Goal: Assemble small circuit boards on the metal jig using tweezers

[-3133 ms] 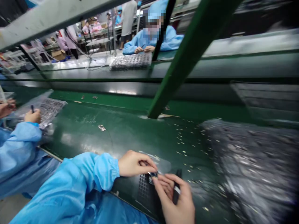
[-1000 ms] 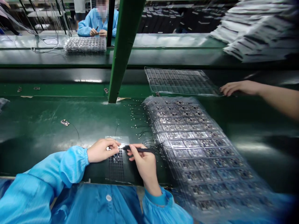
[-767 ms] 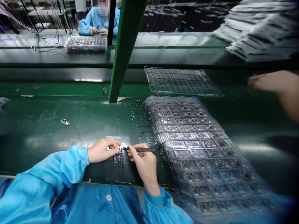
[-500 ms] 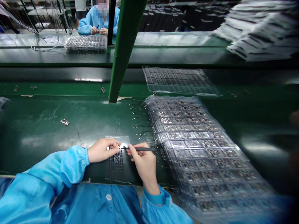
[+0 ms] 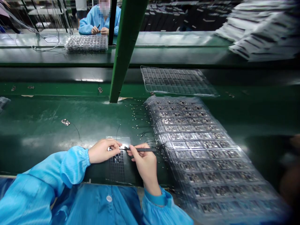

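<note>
My left hand [image 5: 102, 151] is curled, its fingertips pressing a tiny part down on a dark gridded plate [image 5: 117, 165] at the near edge of the green bench. My right hand [image 5: 143, 162] pinches black tweezers [image 5: 140, 150], whose tip points left and meets the left fingertips over the plate. A small clear plastic sheet [image 5: 118, 140] lies just behind the plate. Both sleeves are light blue.
A large clear tray of small circuit boards [image 5: 199, 147] lies right of my hands, an empty gridded tray [image 5: 175, 80] behind it. A green post [image 5: 124, 50] rises ahead. A loose board [image 5: 65, 122] lies to the left. A blue-clad person sits opposite behind another tray [image 5: 86, 42].
My hands have stayed almost still over the plate. Another person's arm that reached to the empty tray from the right has pulled away out of view, and that tray has shifted slightly left.
</note>
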A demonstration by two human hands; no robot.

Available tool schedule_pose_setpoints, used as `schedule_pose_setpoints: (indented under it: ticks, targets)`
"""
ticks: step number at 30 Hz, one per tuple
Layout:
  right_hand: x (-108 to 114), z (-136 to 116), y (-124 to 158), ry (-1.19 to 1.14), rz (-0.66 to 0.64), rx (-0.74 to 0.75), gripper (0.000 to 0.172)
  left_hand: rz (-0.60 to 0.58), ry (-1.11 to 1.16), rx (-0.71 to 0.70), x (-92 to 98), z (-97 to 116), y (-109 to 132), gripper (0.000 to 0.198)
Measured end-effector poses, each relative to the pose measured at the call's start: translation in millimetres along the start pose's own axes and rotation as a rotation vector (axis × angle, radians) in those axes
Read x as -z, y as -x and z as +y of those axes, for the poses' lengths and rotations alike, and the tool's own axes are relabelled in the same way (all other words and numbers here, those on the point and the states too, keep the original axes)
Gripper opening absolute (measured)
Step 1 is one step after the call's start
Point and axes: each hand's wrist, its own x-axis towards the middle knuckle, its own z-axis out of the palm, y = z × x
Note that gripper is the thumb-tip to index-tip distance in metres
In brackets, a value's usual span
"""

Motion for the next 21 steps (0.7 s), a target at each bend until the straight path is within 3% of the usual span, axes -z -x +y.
schedule_pose_setpoints:
  ticks: [7,14,21]
  targets:
    - [6,3,1,-0.261,0.006,0.074,0.031,-0.012,0.038,0.049,1.4,0,-2,0.013]
    - [0,9,21,-0.215,0.044,0.11,0.023,-0.06,0.101,0.143,0.5,-2,-2,0.014]
    - [-2,7,22,-0.185,0.035,0.114,0.022,-0.079,0.168,0.163,0.1,-1,-1,0.015]
